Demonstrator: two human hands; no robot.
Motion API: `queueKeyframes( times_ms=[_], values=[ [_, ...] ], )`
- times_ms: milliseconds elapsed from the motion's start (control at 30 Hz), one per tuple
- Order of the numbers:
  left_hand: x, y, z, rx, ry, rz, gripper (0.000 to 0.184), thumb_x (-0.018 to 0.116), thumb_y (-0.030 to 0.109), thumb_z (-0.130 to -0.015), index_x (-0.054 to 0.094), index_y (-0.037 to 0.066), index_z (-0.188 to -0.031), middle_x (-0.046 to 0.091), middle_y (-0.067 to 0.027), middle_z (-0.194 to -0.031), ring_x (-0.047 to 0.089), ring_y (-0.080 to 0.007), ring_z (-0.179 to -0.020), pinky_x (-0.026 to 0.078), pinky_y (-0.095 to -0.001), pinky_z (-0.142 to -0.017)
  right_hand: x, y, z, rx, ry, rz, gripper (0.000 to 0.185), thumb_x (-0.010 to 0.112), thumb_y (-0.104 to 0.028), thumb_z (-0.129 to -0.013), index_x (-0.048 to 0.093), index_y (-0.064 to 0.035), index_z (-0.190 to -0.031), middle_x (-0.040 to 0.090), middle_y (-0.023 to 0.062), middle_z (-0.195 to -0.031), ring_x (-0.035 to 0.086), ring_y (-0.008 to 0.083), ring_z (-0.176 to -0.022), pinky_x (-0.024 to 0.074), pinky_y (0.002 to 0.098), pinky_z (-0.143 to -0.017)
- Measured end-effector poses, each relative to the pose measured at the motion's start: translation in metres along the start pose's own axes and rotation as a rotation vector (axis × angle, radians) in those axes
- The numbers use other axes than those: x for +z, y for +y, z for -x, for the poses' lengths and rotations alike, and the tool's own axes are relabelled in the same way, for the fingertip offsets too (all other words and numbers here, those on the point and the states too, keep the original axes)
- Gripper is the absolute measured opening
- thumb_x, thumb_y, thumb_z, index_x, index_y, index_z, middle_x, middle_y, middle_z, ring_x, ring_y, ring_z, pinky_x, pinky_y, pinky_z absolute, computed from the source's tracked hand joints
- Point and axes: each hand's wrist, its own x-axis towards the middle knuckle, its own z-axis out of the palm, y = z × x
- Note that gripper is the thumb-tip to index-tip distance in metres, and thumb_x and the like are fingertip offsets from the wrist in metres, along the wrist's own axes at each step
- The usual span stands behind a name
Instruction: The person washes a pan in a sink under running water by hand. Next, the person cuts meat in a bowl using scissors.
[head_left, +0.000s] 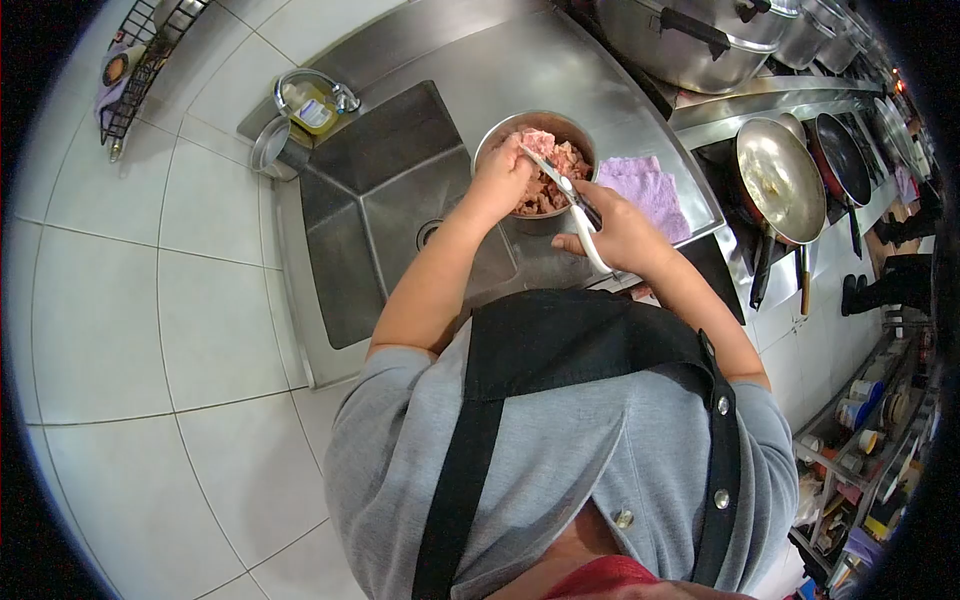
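A round metal pot (584,136) with cut pieces of meat (545,200) stands beside the sink. My left hand (503,172), at the pot's left rim, pinches a pinkish piece of meat (538,143) above the rest. White-handled scissors (566,186) reach over the pot with their blades at that piece. The handles are in my right hand (612,232), at the lower right of the pot; its thumb is on the near white handle. A purple cloth (645,192) lies just right of the pot.
Left of the pot is a steel sink (345,215) with a faucet (345,98), a soap bottle (315,115) and a metal cup (280,150). At right, pans (780,180) sit on the stove below large pots (690,45). Another person's dark-clothed legs (895,285) show far right.
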Motion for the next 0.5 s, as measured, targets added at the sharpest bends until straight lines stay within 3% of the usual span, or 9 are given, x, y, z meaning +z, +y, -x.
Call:
queueKeyframes(
  times_ms=[100,200,333,400,433,500],
  values=[
    [-0.001,0.005,0.003,-0.07,-0.091,-0.059,0.028,0.039,0.01,-0.092,0.052,0.0,-0.115,0.06,-0.0131,-0.11,0.057,-0.0233,-0.104,0.043,-0.0329,-0.091,-0.008,-0.011,0.0,0.051,-0.072,-0.099,0.081,0.08,-0.036,-0.066,0.044,0.005,-0.126,0.051,0.0279,-0.12,0.051,0.0366,-0.114,0.0405,0.0385,-0.096],
    [-0.008,0.026,0.005,-0.1,-0.123,-0.05,0.029,0.04,0.008,-0.091,0.053,0.001,-0.117,0.06,-0.0143,-0.113,0.056,-0.0241,-0.108,0.042,-0.0325,-0.094,-0.005,-0.009,0.001,0.023,-0.031,-0.101,0.079,0.08,-0.034,-0.066,0.045,0.0042,-0.126,0.054,0.027,-0.117,0.053,0.0358,-0.112,0.0418,0.038,-0.094],
    [0.0,0.001,0.004,-0.046,-0.208,-0.021,0.036,0.04,0.005,-0.09,0.047,0.001,-0.125,0.054,-0.0128,-0.124,0.05,-0.0211,-0.117,0.037,-0.031,-0.1,0.006,0.0,-0.002,0.015,0.049,-0.119,0.079,0.081,-0.033,-0.066,0.045,0.0033,-0.126,0.055,0.0259,-0.115,0.054,0.0351,-0.11,0.042,0.0378,-0.094],
    [0.002,-0.008,0.001,-0.1,-0.291,0.287,0.044,0.041,0.002,-0.089,0.039,0.0,-0.133,0.047,-0.0098,-0.132,0.044,-0.0178,-0.124,0.031,-0.0295,-0.105,0.01,0.01,-0.005,-0.084,0.181,-0.103,0.075,0.081,-0.036,-0.064,0.05,-0.0005,-0.122,0.057,0.0241,-0.106,0.06,0.0351,-0.095,0.0477,0.0387,-0.082],
    [0.001,-0.009,0.001,-0.098,-0.293,0.287,0.044,0.041,0.002,-0.089,0.039,0.0,-0.133,0.047,-0.0098,-0.132,0.044,-0.0178,-0.124,0.031,-0.0295,-0.105,0.008,0.011,-0.006,-0.083,0.183,-0.102,0.075,0.081,-0.036,-0.064,0.05,-0.0005,-0.122,0.057,0.0241,-0.106,0.06,0.0351,-0.095,0.0477,0.0387,-0.082],
    [-0.006,-0.003,0.004,-0.138,-0.321,0.597,0.038,0.046,0.008,-0.087,0.048,-0.002,-0.123,0.054,-0.0091,-0.119,0.05,-0.0178,-0.112,0.038,-0.0308,-0.096,0.005,0.012,-0.006,-0.079,0.137,-0.105,0.074,0.08,-0.036,-0.064,0.05,-0.0008,-0.122,0.058,0.0241,-0.106,0.06,0.0351,-0.095,0.0476,0.0388,-0.083]
  ],
)
